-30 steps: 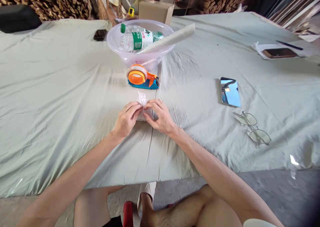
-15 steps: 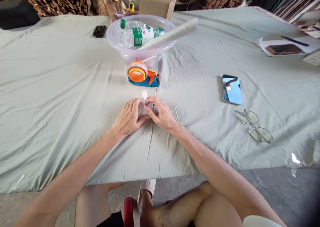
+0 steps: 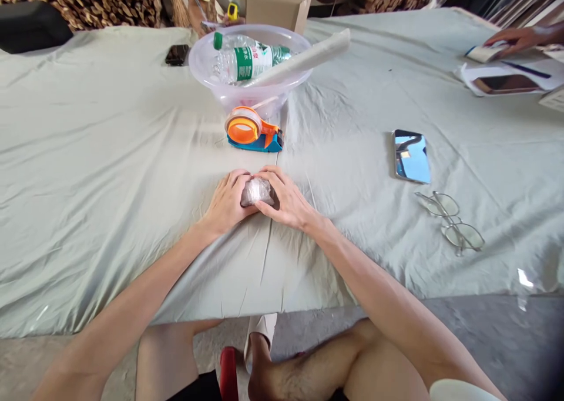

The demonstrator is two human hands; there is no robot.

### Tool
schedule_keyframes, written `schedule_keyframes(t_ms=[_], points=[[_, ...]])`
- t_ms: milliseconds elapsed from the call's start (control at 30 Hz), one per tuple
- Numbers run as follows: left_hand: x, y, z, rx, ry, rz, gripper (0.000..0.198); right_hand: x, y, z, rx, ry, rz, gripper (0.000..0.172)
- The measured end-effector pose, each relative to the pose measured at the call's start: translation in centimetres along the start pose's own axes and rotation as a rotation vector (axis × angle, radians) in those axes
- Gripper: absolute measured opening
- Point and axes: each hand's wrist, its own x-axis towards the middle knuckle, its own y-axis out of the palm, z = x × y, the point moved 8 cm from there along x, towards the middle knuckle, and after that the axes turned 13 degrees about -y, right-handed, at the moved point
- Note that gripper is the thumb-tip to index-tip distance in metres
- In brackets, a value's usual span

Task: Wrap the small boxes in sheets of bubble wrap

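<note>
A small bundle in clear, shiny plastic (image 3: 256, 191) rests on the cloth-covered table, between my two hands. My left hand (image 3: 227, 200) curves around its left side, thumb along the near edge. From the right, my right hand (image 3: 285, 198) grips it with fingers over the far edge and thumb at the front. What the plastic wraps cannot be made out. Just beyond my hands stands a tape dispenser (image 3: 254, 132), with an orange wheel and a blue base.
Behind the dispenser, a translucent basin (image 3: 211, 86) holds plastic bottles (image 3: 253, 62) and a rolled plastic sheet (image 3: 304, 57). A phone (image 3: 411, 156) and glasses (image 3: 452, 221) lie to the right. Another person's hand (image 3: 513, 39) reaches in at far right; a cardboard box (image 3: 277, 10) stands behind.
The clear strip that stuck up from the bundle now lies flat against it, and my fingers have closed in around it. Another person's hand has appeared at the far right, holding a whitish object.
</note>
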Motion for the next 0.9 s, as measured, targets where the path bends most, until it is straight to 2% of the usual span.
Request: schedule_keyframes(t_ms=[133, 267, 400, 533, 633, 733, 900], points=[[0.3, 0.2, 0.9, 0.001, -0.066, 0.028, 0.067, 0.0, 0.0, -0.4, 0.009, -0.044, 0.060, 0.063], [0.3, 0.9, 1.2, 0.035, -0.084, 0.091, 0.066, 0.1, 0.0, -0.5, -0.031, -0.049, 0.038, 0.062], [0.1, 1.3, 1.1, 0.068, -0.060, 0.112, 0.076, 0.0, 0.1, -0.8, -0.096, -0.036, 0.004, 0.064], [-0.1, 0.3, 0.6, 0.037, -0.004, 0.045, 0.090, -0.2, 0.1, -1.7, -0.073, 0.001, -0.060, 0.064], [-0.2, -0.7, -0.3, 0.018, 0.090, -0.031, 0.082, -0.2, -0.1, -2.4, -0.054, 0.055, -0.097, 0.063], [-0.2, -0.3, -0.6, -0.020, 0.136, 0.011, 0.070, -0.3, 0.1, -2.8, -0.044, 0.107, -0.084, 0.062], [-0.3, 1.2, 0.2, -0.029, 0.063, 0.074, 0.079, -0.3, 0.1, -2.9, -0.047, 0.157, -0.080, 0.061]])
